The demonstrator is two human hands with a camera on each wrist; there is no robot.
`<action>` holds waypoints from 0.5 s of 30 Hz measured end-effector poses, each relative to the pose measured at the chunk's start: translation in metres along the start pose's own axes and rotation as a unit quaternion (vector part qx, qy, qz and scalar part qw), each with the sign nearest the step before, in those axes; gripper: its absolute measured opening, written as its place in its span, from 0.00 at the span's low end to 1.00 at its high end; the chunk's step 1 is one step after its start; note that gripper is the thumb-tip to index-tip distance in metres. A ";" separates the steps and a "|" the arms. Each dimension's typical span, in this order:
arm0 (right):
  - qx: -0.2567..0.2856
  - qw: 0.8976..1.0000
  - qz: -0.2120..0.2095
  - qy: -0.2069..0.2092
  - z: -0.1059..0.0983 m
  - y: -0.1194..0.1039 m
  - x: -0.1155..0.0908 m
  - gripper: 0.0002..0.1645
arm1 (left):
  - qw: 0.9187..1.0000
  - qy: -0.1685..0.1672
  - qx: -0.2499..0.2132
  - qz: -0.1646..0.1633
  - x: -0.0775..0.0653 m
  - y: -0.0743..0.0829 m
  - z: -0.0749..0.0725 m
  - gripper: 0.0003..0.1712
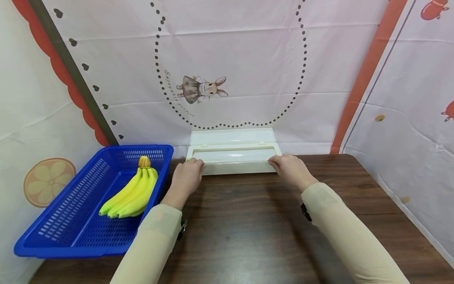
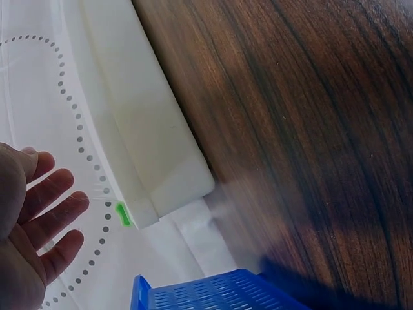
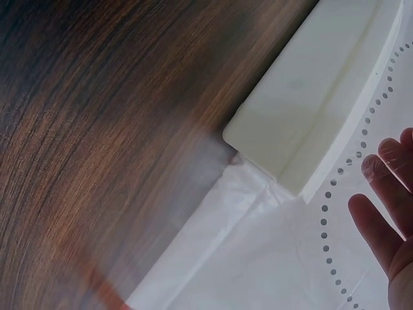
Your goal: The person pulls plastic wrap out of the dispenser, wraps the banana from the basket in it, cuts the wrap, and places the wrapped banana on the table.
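A long white cling film dispenser box (image 1: 232, 169) stands against the back wall, its lid (image 1: 232, 137) raised behind it. Inside lies a pale roll (image 1: 234, 155). My left hand (image 1: 188, 175) is at the box's left front corner, thumb and forefinger pinching what looks like the clear film's edge. At the right front corner, my right hand (image 1: 290, 169) pinches the other side. The film is barely visible; faint creases show by the fingertips (image 3: 369, 166) in the right wrist view. A small green tab (image 2: 122, 214) sits at the box's left end.
A blue plastic basket (image 1: 164, 169) stands to the left with a bunch of yellow bananas (image 1: 136, 193) in it. Brown wood-grain table (image 1: 234, 228) lies in front of the box. Printed cloth (image 1: 248, 71) hangs behind and on both sides.
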State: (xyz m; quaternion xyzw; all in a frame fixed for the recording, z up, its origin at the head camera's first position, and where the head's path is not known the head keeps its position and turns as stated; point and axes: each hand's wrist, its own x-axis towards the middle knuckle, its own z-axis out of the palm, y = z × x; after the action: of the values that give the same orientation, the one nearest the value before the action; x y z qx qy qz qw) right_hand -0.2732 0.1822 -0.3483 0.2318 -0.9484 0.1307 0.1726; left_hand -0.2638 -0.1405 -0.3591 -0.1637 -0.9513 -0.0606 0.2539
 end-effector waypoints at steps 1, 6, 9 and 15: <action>0.000 1.000 0.000 0.000 0.000 0.000 0.000 0.13 | 1.000 -0.001 -0.001 0.000 0.000 0.000 0.000 0.12; -0.006 1.000 -0.002 -0.002 -0.001 0.000 0.000 0.13 | 1.000 -0.008 -0.002 0.000 -0.001 -0.001 0.000 0.12; -0.010 1.000 -0.006 -0.003 -0.001 -0.001 -0.001 0.13 | 1.000 -0.006 -0.005 0.000 -0.002 -0.002 0.000 0.12; -0.028 0.999 -0.020 -0.007 -0.004 -0.001 -0.003 0.11 | 1.000 0.001 -0.006 0.005 -0.002 -0.001 -0.002 0.11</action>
State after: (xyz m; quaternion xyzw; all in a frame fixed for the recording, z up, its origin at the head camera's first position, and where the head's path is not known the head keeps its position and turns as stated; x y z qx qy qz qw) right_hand -0.2691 0.1842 -0.3457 0.2463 -0.9480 0.0991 0.1754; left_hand -0.2610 -0.1425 -0.3584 -0.1702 -0.9497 -0.0654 0.2546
